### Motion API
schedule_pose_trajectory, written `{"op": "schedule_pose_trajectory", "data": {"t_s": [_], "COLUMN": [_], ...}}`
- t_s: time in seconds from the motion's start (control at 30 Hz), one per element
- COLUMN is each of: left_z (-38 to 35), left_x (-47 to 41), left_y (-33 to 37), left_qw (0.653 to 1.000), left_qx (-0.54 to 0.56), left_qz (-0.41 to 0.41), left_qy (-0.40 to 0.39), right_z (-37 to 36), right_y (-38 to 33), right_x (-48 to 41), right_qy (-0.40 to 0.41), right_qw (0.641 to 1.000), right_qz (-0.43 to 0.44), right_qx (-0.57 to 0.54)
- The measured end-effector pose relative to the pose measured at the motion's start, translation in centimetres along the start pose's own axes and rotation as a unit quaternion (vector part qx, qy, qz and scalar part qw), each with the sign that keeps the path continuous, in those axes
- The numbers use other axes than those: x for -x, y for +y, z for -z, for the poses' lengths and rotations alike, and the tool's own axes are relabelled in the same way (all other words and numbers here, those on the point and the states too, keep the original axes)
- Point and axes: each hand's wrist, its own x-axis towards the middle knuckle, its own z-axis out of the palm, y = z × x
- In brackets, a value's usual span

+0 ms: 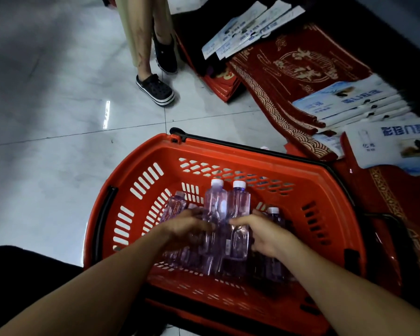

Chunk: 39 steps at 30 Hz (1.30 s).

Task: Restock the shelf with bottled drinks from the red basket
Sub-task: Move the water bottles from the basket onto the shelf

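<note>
Reaching down into the red basket, which stands on a pale tiled floor, both bare arms come in from the near edge and meet over a cluster of clear, purple-tinted water bottles. Four bottles can be counted with confidence. The first bottle and the second bottle lie side by side in the middle of the basket, white caps pointing toward its far wall. A third bottle, lettered in red, lies toward the left wall, and a fourth bottle, also white-capped, lies toward the right wall. More clear plastic shows beneath the hands, too blurred to count. The left hand lies over the bottles just left of the first one, its fingertips touching that bottle's body; motion blur hides whether its fingers are curled or flat. The right hand clasps the second bottle from the right, thumb laid across its front, fingers hidden behind it. A black handle runs along the basket's far rim. Beyond the far left corner, another person's two legs stand in two dark clogs. Past the far right corner lie red patterned mats and three stacks of white-and-blue packets.
</note>
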Motion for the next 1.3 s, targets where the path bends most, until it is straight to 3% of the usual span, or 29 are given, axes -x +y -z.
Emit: {"op": "schedule_pose_trajectory", "data": {"t_s": [0.1, 0.47, 0.57, 0.7, 0.93, 1.1, 1.23, 1.3], "left_z": [-0.2, -4.8, -7.3, -11.3, -15.8, -21.0, -27.3, -30.5], "left_x": [1.2, 9.8, 12.9, 16.7, 19.7, 20.4, 19.3, 18.3], "left_y": [1.4, 8.3, 9.8, 10.9, 15.8, 18.1, 18.5, 18.7], "left_qw": [0.997, 0.969, 0.961, 0.950, 0.919, 0.906, 0.890, 0.885], "left_qx": [0.050, 0.071, 0.067, 0.059, 0.038, -0.018, -0.069, -0.072], "left_qz": [-0.050, -0.234, -0.264, -0.305, -0.381, -0.396, -0.399, -0.409], "left_qy": [-0.010, -0.020, -0.040, -0.039, -0.089, -0.151, -0.208, -0.210], "right_z": [-0.2, -0.9, -1.3, -0.9, 1.8, 4.4, 8.9, 11.4], "right_y": [-0.7, -7.0, -8.0, -8.4, -9.9, -8.0, -5.8, -4.8], "right_x": [1.5, 11.2, 14.3, 19.5, 26.3, 29.7, 32.6, 33.9], "right_qy": [-0.026, -0.081, -0.032, -0.027, 0.042, 0.083, 0.144, 0.206], "right_qw": [0.999, 0.965, 0.955, 0.937, 0.892, 0.869, 0.840, 0.809], "right_qz": [0.037, 0.233, 0.288, 0.347, 0.435, 0.474, 0.506, 0.532], "right_qx": [-0.018, -0.089, -0.056, -0.016, -0.114, -0.116, -0.133, -0.145]}}
